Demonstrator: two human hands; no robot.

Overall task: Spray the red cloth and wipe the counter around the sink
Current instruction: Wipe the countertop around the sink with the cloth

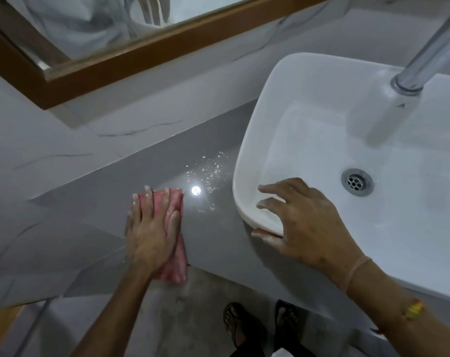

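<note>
The folded red cloth (175, 243) lies flat on the grey counter (102, 199), left of the white basin sink (247, 161). My left hand (151, 228) presses down on it, fingers spread and pointing toward the wall. White specks and droplets (211, 171) dot the counter between the cloth and the sink. My right hand (303, 222) rests on the sink's near left corner, thumb under the rim and fingers over it. No spray bottle is in view.
A chrome tap (430, 55) hangs over the basin, with the drain (357, 182) below. A wood-framed mirror (146, 50) runs along the marbled wall. A bright light reflection (196, 190) shines on the counter. My sandalled feet (260, 328) stand on the floor below the counter edge.
</note>
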